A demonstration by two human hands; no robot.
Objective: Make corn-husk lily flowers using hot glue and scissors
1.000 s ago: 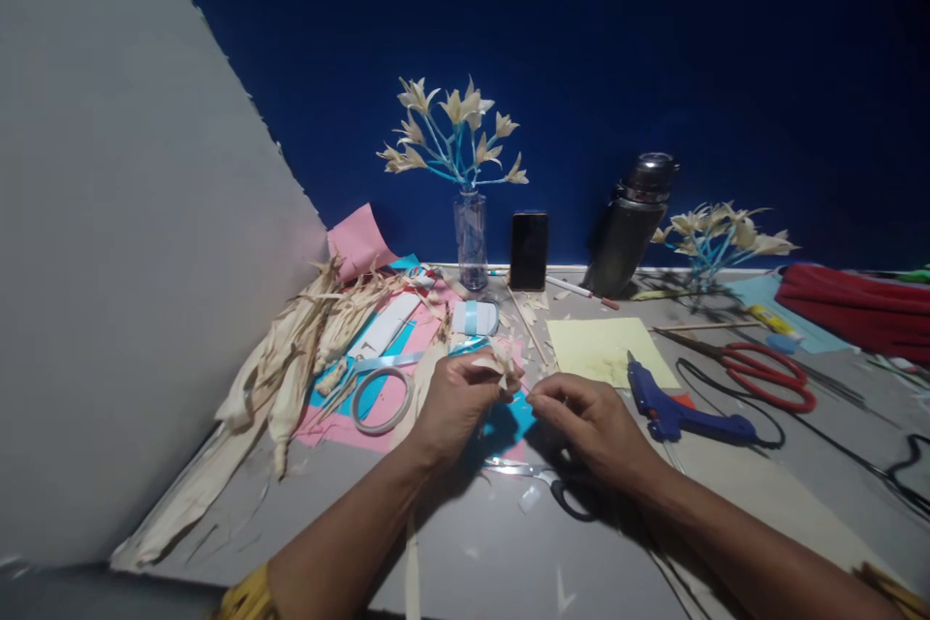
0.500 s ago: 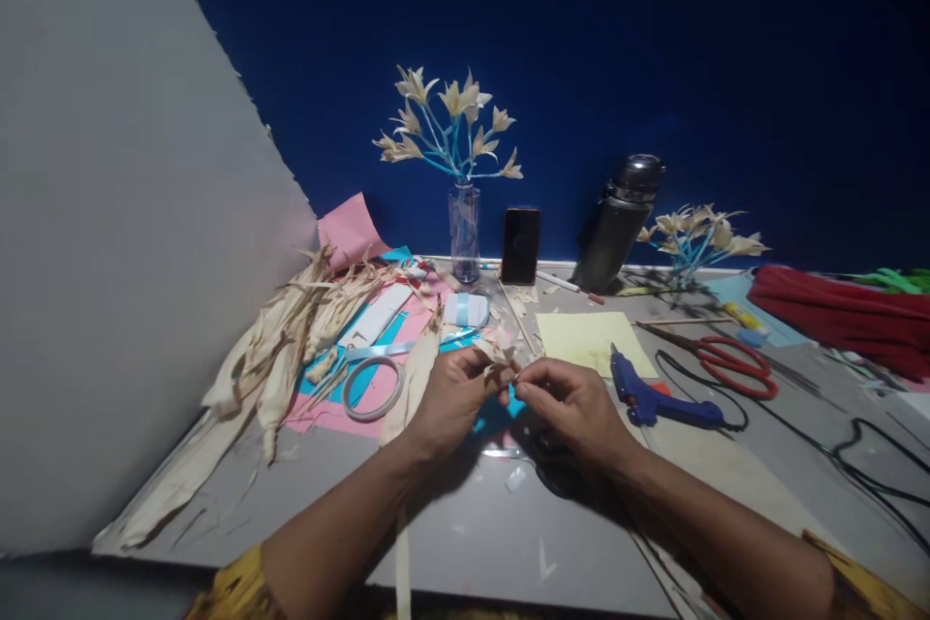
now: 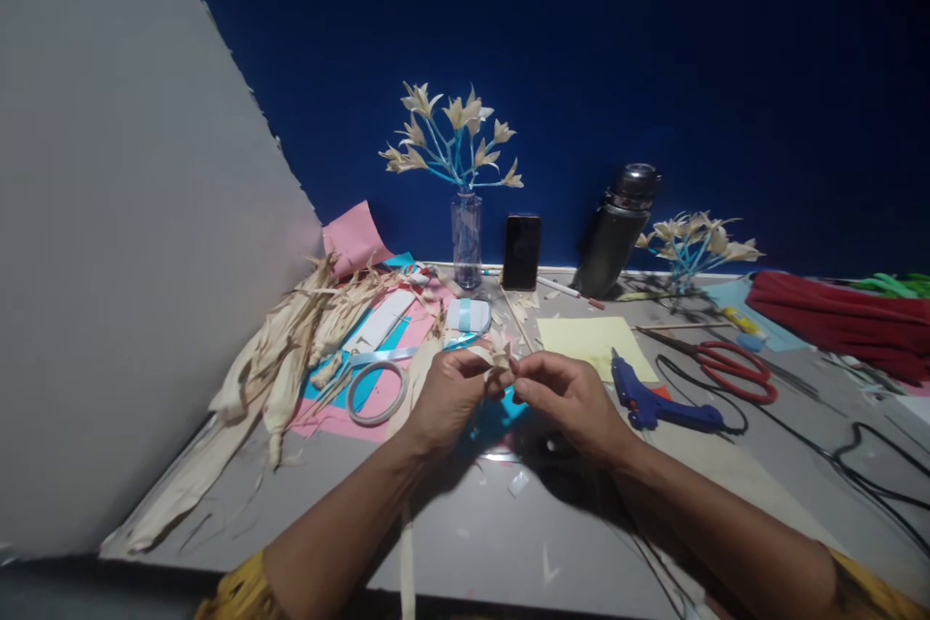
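A small corn husk flower with pale petals is pinched between my hands over the middle of the table. My left hand grips it from the left, fingers closed. My right hand presses its thumb and forefinger together at the flower's right side; the fingertips partly hide what they pinch. Blue paper lies on the table under the hands. Right of my right hand rests a blue glue gun. A roll of tape lies left of my left hand.
Dried corn husks heap at the left over pink and blue paper. At the back stand a glass vase of husk flowers, a phone and a leaning flask. Red-handled scissors, black cable and red cloth lie right.
My right hand has moved slightly left and up, closer to my left hand at the flower. The whole view has shifted a little.
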